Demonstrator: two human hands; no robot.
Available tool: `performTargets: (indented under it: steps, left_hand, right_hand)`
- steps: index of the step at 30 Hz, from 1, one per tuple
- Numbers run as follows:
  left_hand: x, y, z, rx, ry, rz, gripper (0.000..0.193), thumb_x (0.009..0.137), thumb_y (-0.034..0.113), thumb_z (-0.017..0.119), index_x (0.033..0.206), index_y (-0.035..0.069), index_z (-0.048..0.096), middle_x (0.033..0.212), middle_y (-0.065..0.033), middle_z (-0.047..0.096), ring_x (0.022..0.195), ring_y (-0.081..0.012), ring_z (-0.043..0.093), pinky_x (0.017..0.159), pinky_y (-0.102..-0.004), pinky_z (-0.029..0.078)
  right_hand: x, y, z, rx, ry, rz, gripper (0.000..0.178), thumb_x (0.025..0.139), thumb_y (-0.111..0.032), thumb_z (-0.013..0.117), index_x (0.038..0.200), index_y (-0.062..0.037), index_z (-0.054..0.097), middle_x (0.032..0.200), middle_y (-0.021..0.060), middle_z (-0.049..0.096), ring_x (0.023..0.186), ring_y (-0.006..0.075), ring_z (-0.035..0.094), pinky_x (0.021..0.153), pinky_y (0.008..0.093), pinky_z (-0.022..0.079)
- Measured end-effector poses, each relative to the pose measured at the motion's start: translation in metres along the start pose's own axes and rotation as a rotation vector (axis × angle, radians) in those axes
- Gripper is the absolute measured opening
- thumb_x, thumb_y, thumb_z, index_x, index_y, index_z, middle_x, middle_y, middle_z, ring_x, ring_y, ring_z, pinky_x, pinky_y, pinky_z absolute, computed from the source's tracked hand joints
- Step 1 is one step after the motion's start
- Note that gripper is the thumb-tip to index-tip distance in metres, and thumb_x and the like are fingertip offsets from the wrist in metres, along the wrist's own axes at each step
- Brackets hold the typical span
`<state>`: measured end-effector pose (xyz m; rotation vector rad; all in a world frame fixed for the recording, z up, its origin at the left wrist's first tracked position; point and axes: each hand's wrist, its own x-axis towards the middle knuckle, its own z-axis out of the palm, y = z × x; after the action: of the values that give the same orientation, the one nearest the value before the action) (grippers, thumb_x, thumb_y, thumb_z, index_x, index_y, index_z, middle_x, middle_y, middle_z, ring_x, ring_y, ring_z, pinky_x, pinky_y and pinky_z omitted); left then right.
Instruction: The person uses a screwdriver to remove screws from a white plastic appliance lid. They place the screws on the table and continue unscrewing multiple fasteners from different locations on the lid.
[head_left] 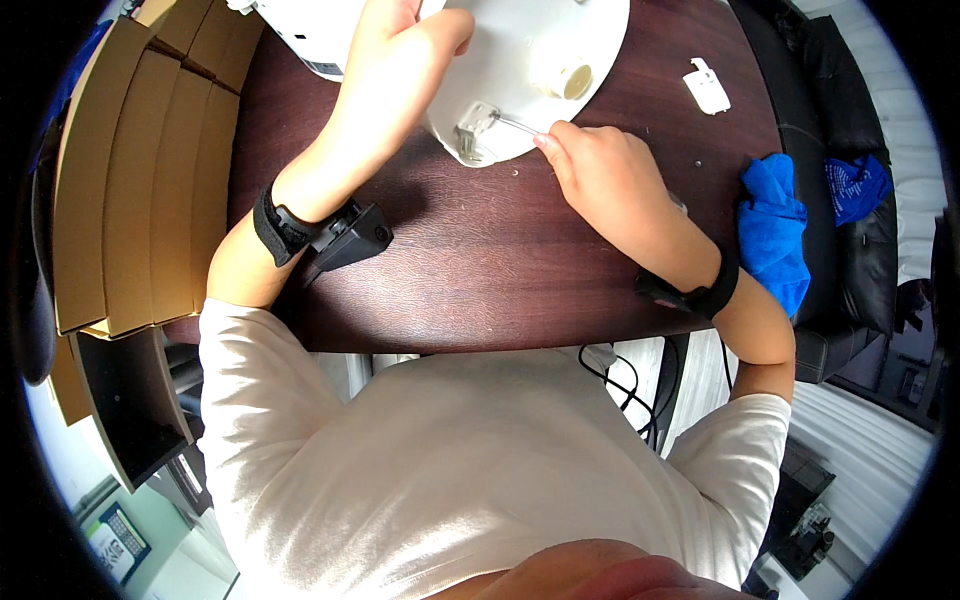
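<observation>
A large white plastic shell with a curved rim lies on the dark wooden table. Against its left edge is my left hand, closed, its fingertips partly hidden at the picture's top. My right hand pinches a thin metal rod-like tool; the handle is hidden in the palm. The tool's far end reaches a small recessed compartment near the shell's lower tip. Further right in the shell sits a short cream cylindrical part. A small white plastic cover lies apart at the right.
Another white plastic body stands at the far left, beside brown cardboard boxes. A blue cloth hangs at the table's right edge, near a black sofa. My left wrist wears a black strapped device.
</observation>
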<state>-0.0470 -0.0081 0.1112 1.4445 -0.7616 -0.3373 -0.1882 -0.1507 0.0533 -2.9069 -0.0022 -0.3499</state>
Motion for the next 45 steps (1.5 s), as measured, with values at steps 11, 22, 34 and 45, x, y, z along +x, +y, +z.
performTargets:
  steps: [11, 22, 34, 45]
  left_hand:
    - [-0.002, 0.000, 0.002, -0.030, -0.008, 0.006, 0.051, 0.073, -0.004, 0.044, 0.123, -0.002, 0.050, 0.098, -0.0057, 0.057, 0.080, -0.0104, 0.049, 0.067, -0.0208, 0.040]
    - [-0.005, -0.003, 0.007, -0.135, 0.006, -0.007, 0.052, 0.071, -0.005, 0.043, 0.123, 0.000, 0.051, 0.100, -0.0063, 0.056, 0.084, -0.0112, 0.048, 0.068, -0.0211, 0.040]
    - [-0.008, -0.004, 0.006, -0.080, -0.019, 0.042, 0.052, 0.074, -0.004, 0.043, 0.125, 0.001, 0.051, 0.099, -0.0051, 0.056, 0.079, -0.0105, 0.049, 0.067, -0.0219, 0.041]
    - [-0.002, -0.001, -0.002, 0.027, -0.032, 0.051, 0.051, 0.073, -0.003, 0.044, 0.123, -0.001, 0.051, 0.096, -0.0041, 0.057, 0.078, -0.0093, 0.049, 0.066, -0.0212, 0.041]
  right_hand:
    - [0.003, -0.002, -0.005, -0.277, 0.096, -0.121, 0.026, 0.094, -0.024, 0.053, 0.076, -0.0053, 0.059, 0.054, 0.0093, 0.058, 0.049, 0.0238, 0.062, 0.047, 0.0333, 0.049]
    - [0.007, 0.014, 0.015, 0.407, -0.047, 0.070, 0.030, 0.096, -0.026, 0.051, 0.079, -0.0023, 0.059, 0.049, 0.0091, 0.053, 0.043, 0.0202, 0.057, 0.042, 0.0327, 0.045]
    - [-0.003, 0.016, 0.005, 0.829, -0.326, 0.305, 0.035, 0.098, -0.028, 0.047, 0.078, -0.0008, 0.055, 0.053, 0.0076, 0.049, 0.041, 0.0176, 0.046, 0.044, 0.0302, 0.040]
    - [0.001, 0.011, -0.004, -0.111, 0.042, -0.096, 0.031, 0.094, -0.029, 0.053, 0.074, -0.0060, 0.058, 0.056, 0.0121, 0.058, 0.051, 0.0287, 0.061, 0.048, 0.0376, 0.049]
